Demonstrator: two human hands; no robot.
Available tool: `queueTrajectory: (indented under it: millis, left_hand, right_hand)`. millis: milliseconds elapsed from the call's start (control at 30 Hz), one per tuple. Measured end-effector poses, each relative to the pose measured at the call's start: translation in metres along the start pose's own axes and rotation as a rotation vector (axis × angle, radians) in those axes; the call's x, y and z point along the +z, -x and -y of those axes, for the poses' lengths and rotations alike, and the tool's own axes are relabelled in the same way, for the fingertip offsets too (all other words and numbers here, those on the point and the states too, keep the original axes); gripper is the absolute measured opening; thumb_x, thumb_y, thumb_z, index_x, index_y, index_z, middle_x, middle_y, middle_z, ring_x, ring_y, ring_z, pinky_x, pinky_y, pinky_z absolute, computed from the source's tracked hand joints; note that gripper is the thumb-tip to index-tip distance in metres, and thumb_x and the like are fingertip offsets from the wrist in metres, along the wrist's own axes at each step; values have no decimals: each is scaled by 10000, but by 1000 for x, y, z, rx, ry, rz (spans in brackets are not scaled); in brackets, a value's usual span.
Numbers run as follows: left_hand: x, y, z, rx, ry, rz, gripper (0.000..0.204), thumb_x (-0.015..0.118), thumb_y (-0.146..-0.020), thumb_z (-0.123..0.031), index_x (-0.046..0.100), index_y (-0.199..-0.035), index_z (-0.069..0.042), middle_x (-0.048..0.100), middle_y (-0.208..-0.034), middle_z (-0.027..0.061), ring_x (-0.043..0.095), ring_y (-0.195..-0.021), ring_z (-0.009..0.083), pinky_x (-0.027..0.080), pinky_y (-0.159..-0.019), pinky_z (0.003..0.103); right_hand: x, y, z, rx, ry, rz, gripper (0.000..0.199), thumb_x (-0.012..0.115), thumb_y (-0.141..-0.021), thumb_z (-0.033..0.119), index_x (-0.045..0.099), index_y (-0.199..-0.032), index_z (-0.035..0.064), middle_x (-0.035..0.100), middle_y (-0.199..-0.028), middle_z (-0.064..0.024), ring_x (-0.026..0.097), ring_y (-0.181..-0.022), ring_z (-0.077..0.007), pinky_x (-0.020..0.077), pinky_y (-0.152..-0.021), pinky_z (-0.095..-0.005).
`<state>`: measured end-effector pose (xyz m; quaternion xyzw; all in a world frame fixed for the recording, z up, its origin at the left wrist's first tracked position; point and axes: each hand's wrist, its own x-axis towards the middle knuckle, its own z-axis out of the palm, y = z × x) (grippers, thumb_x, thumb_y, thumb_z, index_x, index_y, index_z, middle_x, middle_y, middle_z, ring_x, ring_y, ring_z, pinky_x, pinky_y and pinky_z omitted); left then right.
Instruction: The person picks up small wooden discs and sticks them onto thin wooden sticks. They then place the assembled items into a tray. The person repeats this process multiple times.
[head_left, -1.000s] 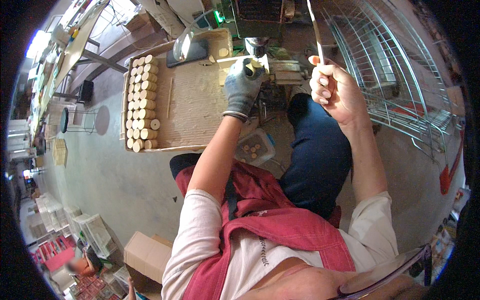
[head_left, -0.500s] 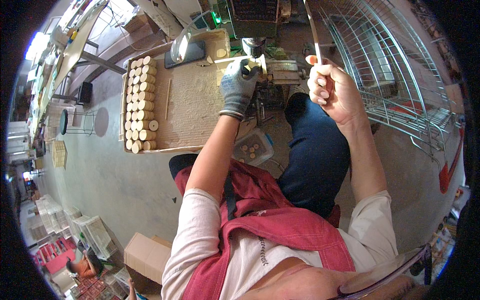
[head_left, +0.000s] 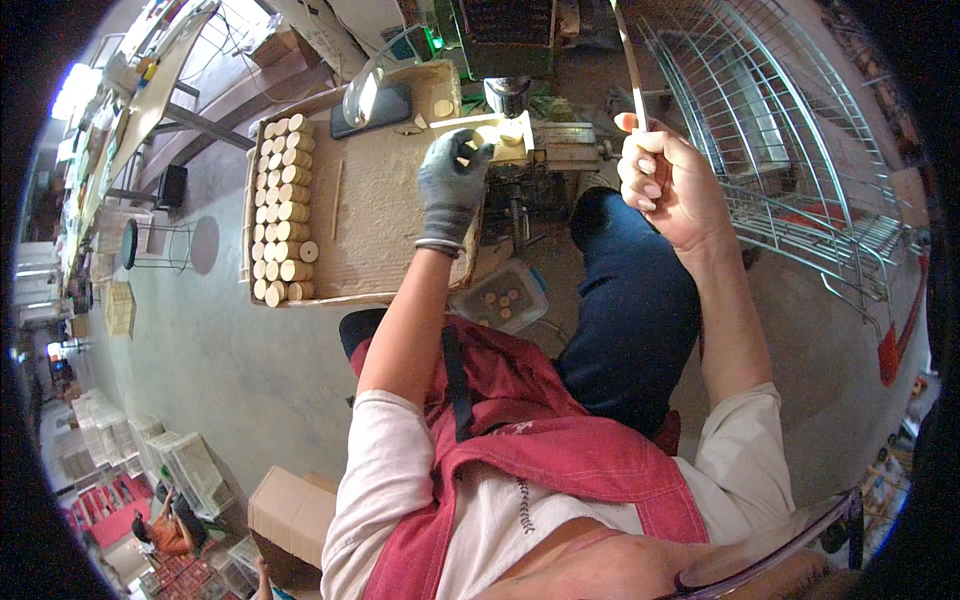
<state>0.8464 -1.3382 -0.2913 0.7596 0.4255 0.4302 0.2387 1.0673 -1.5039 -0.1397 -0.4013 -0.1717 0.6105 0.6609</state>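
Observation:
My left hand, in a grey work glove, hovers over the right edge of a cardboard tray. Its fingers are curled, and a pale round wooden disc shows at the fingertips, seemingly pinched there. Just beyond it, another wooden piece sits in a light-coloured jig under the drill chuck of a bench machine. My bare right hand is wrapped round a long thin lever rising to the machine's right side.
Stacked wooden discs line the tray's left side, near a dark phone-like slab. A clear lamp shade overhangs it. A plastic tub with several discs stands below. To the right is a wire cart; cardboard box lower left.
My left hand has drawn back left and toward me from the jig, uncovering the wooden piece in it. My right hand stays on the lever, almost unmoved.

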Motion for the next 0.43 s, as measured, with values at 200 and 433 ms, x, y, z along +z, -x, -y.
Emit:
queueTrajectory:
  millis: [200,433]
  left_hand:
    - [-73,25,33,-100,-232,147,335,818,-851,-277,706,-1108,-94,718,-924,94,688,-772,222,550,-724,355]
    - [-98,21,21,-169,-527,280,460,811,-817,-372,667,-1175,-123,699,-1067,141,702,-917,339,556,-764,455]
  right_hand:
    - [-6,2,1,-4,-26,3,249,537,-984,116,585,-1200,2,464,-680,11,408,-501,-100,365,-449,-275]
    - [-6,-1,0,-7,-8,22,266,551,-979,128,578,-1212,1,459,-682,14,406,-500,-100,366,-450,-277]
